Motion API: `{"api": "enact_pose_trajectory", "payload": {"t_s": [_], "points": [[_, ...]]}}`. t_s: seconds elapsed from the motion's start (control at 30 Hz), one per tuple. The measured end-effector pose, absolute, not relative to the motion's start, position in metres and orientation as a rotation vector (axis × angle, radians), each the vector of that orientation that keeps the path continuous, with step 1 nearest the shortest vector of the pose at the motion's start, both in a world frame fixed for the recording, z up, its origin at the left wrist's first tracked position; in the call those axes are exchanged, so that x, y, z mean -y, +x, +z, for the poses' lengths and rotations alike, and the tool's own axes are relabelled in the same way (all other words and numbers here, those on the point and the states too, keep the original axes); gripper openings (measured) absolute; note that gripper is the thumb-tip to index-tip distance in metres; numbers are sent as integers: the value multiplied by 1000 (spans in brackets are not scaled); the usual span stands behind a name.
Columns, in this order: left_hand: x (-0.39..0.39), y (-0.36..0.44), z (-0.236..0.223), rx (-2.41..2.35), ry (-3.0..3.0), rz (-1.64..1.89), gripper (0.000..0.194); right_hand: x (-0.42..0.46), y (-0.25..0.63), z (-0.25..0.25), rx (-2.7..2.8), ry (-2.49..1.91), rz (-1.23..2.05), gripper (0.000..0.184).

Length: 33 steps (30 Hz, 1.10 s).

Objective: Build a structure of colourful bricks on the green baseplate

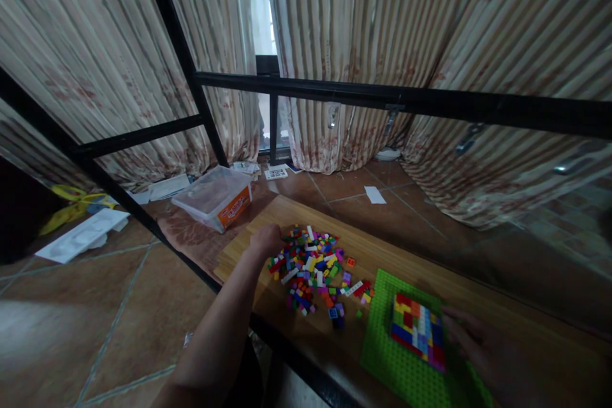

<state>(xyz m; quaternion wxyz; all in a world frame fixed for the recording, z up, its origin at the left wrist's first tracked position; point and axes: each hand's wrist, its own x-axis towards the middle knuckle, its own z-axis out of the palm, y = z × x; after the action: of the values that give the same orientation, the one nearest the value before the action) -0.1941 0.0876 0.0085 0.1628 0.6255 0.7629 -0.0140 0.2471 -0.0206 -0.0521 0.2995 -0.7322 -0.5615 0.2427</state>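
Left hand (266, 240): fingers curled downward at the far left edge of a pile of plastic building bricks (313, 268), well left of the green studded baseplate (379, 331); whether they pinch a brick cannot be told. Right hand (471, 335): dimly lit, fingertips beside the right edge of the multicoloured brick block (417, 331); whether they touch it or press together cannot be told. The block lies on the baseplate; 1 orange brick (350, 262) lies to the baseplate's left. The wooden tabletop (373, 252) supports the baseplate. Beyond the baseplate, 1 white paper slip (375, 195) lies on the floor; farther left stands 1 clear plastic tub (210, 194), orange-labelled. Floral curtains (373, 25) hang behind the baseplate.
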Motion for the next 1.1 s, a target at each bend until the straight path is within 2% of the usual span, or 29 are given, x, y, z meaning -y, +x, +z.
{"api": "enact_pose_trajectory", "payload": {"t_s": [0.1, 0.27, 0.5, 0.7, 0.93, 1.1], "points": [[-88, -195, 8, -2195, 1775, -35, 29, 20, 248, -50, 1457, -1979, 804, 48], [-89, -198, 8, -2215, 1764, -27, 26, 18, 248, -51, 1420, -2015, 847, 50], [-89, -202, 6, -2178, 1782, 14, 31, 17, 244, -52, 1405, -2059, 844, 51], [-92, -200, 4, -2122, 1781, -13, 19, 17, 243, -54, 1462, -2031, 811, 50], [-90, -200, 5, -2144, 1781, -16, 27, 15, 246, -62, 1446, -2061, 831, 53], [-87, -203, 10, -2156, 1804, 38, 20, 14, 248, -63, 1395, -2027, 853, 50]]}}
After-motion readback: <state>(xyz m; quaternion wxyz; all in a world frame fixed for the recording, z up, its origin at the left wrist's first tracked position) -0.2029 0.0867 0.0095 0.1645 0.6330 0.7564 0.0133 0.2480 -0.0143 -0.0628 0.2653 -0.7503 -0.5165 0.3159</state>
